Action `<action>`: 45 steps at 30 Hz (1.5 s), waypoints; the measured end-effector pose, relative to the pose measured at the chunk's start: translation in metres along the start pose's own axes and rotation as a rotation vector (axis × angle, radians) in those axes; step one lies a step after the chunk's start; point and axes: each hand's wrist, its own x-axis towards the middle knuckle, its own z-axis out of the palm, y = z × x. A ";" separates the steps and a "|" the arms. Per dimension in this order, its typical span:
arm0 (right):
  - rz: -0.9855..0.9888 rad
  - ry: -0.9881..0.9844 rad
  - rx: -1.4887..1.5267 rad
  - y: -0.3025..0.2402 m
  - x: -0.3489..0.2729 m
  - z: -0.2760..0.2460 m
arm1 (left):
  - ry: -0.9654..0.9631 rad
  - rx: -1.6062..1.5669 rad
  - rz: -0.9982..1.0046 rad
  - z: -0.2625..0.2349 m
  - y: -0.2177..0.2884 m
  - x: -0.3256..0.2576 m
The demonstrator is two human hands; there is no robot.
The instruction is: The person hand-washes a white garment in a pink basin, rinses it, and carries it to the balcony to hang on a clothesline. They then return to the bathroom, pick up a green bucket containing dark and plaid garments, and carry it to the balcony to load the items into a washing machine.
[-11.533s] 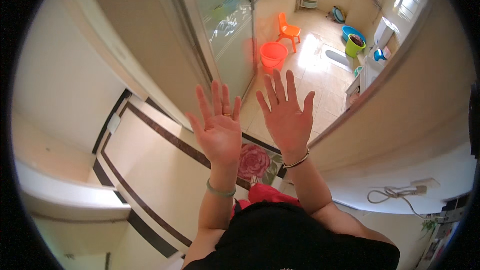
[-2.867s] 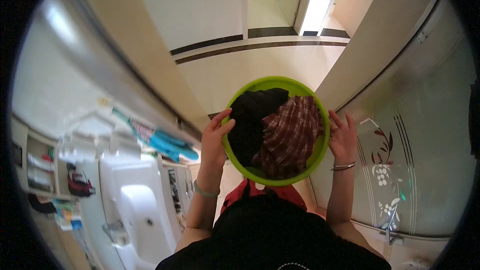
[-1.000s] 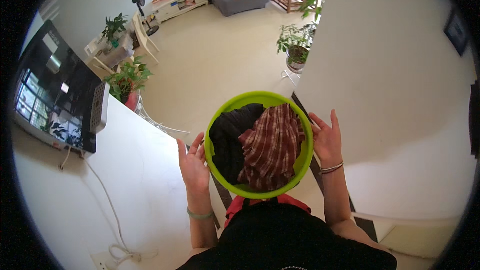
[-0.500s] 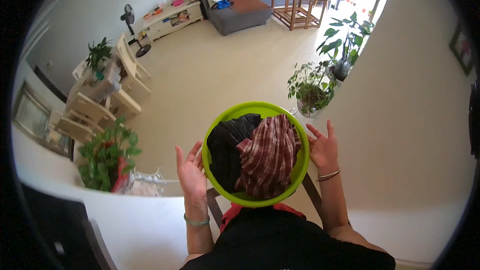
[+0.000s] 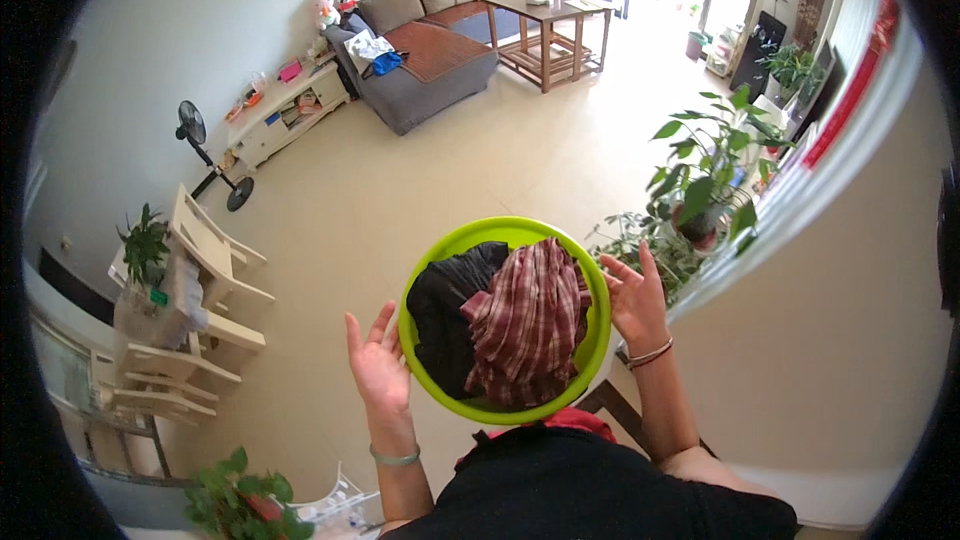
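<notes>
A lime-green round basin (image 5: 601, 340) is held up in front of my body. In it lie a black crumpled cloth (image 5: 445, 310) on the left and a red-and-white plaid cloth (image 5: 530, 325) on the right. My left hand (image 5: 382, 370) supports the basin's left side, its thumb pointing outward and its other fingertips partly hidden at the wall. On the opposite side my right hand (image 5: 638, 305) holds the basin, thumb raised and fingers reaching to the rim.
Potted plants stand ahead on the right (image 5: 705, 205) and low on the left (image 5: 245, 505). White chairs (image 5: 205, 250) surround a dining table at left, with a standing fan (image 5: 210, 155) beyond. A grey sofa (image 5: 430, 90) and a wooden table (image 5: 550, 25) are farther off. A wall (image 5: 800, 380) rises at right.
The room has shifted in view: the plants on the left sit lower, and the sofa and table appear closer. Both hands keep holding the basin with the cloths in it.
</notes>
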 end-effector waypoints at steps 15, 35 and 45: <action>-0.152 0.127 0.217 -0.134 0.304 0.053 | -0.267 0.261 0.047 0.215 0.019 0.371; -0.404 0.419 0.305 -0.438 0.628 -0.150 | -0.444 0.286 -0.268 0.590 -0.214 0.738; -0.483 0.450 0.377 -0.633 0.800 -0.210 | -0.559 0.305 -0.269 0.809 -0.308 0.904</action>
